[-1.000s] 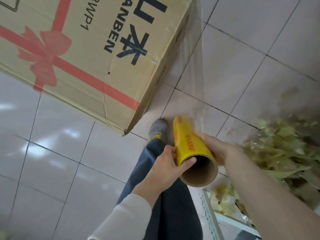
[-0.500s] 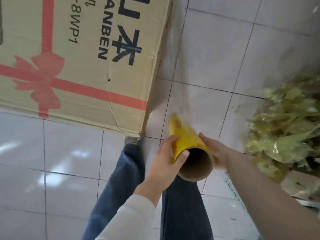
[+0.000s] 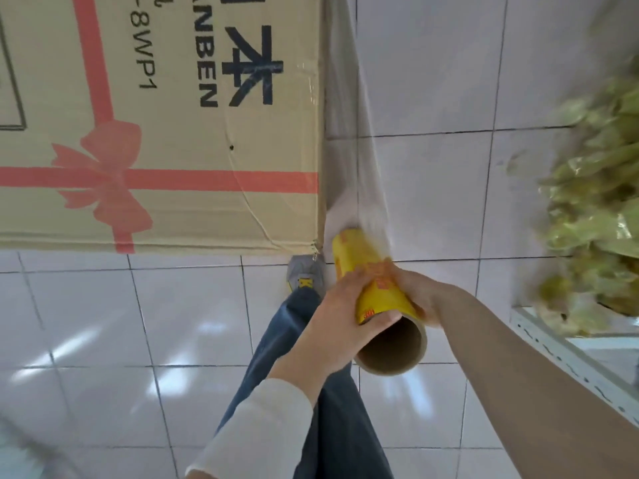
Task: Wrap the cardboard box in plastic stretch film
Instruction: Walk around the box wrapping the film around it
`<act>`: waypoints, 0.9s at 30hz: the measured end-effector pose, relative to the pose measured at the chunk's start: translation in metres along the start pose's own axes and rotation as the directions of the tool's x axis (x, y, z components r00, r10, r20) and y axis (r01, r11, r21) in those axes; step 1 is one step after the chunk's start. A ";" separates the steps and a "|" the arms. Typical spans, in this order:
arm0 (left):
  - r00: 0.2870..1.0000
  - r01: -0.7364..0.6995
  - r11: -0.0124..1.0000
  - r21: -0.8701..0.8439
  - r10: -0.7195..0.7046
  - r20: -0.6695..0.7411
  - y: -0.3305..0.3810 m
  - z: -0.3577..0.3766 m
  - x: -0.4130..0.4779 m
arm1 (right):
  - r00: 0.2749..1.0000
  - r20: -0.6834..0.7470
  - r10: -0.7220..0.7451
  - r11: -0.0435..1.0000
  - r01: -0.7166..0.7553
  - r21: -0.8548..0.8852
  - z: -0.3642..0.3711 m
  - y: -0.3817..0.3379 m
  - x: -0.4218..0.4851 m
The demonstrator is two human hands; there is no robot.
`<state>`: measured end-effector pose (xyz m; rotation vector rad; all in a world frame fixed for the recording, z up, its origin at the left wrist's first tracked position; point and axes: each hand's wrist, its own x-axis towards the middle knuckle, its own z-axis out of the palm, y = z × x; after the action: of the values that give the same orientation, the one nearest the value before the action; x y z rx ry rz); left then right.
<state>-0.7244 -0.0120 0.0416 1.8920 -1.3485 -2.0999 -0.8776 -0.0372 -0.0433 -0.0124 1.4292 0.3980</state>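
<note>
Gripping film roll (image 3: 383, 298), fingers (image 3: 348, 282) curled around

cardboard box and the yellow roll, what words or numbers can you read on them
"ANBEN": dark letters on the cardboard box, sideways; start may be cut off.
"8WP1": smaller dark print, same face.
"本": large dark character beside "ANBEN"; another is cut off by the frame.
Yellow roll: red print, too blurred to read.

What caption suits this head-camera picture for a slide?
Left hand and right hand hold a yellow film roll, film stretched along the cardboard box.
</note>
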 end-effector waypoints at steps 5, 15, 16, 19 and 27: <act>0.996 0.046 0.997 -0.067 -0.051 -0.073 -0.020 0.013 -0.014 | 1.000 0.012 -0.008 0.978 0.005 0.208 0.000 0.029 -0.006; 0.984 0.152 0.988 0.021 -0.153 0.088 -0.054 -0.008 -0.032 | 0.995 0.103 -0.017 0.946 -0.017 0.322 0.039 0.051 -0.001; 0.982 0.134 0.988 0.076 -0.143 0.122 -0.057 -0.013 -0.030 | 0.996 0.088 -0.028 0.947 -0.002 0.321 0.046 0.049 0.001; 0.965 0.055 0.971 0.231 -0.112 0.238 -0.058 -0.024 -0.022 | 0.997 0.061 -0.050 0.934 0.025 0.355 0.067 0.047 0.006; 0.980 0.044 0.964 0.264 -0.093 0.176 -0.074 -0.050 -0.037 | 0.996 0.092 -0.018 0.831 -0.037 0.555 0.093 0.071 0.017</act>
<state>-0.6354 0.0255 0.0331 1.8927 -1.6971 -2.2842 -0.8061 0.0561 -0.0290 0.4848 1.4069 -0.0265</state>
